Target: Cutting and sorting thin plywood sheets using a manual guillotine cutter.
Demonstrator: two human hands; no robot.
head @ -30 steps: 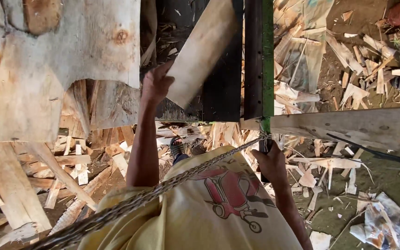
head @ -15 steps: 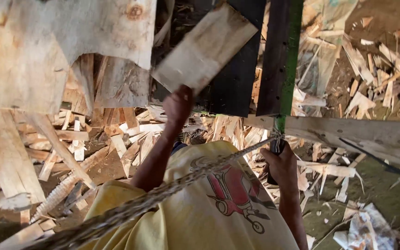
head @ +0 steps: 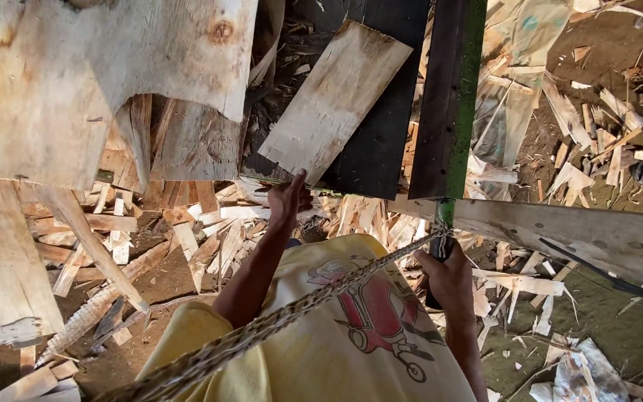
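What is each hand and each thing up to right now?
Left hand: raised, fingertips at the lower edge of the board.
Pale rectangular wooden board: tilted, lying on the dark machine bed.
Right hand: closed around a dark handle.
Braided rope: stretched taut across the yellow shirt.
Wood scraps: scattered on the ground.

- The plank (head: 334, 104) touched by the left hand (head: 289, 199) is seen as pale, rough-sawn wood, matt and splintered at its edges.
- The handle (head: 437, 257) gripped by the right hand (head: 452, 279) looks dark and matt.
- The rope (head: 262, 329) is coarse, braided fibre.
- The upright beam (head: 449, 97) appears dark, with worn green paint.
- The shirt (head: 336, 335) is soft yellow cloth.
- The offcuts (head: 187, 238) are raw, dry wood.
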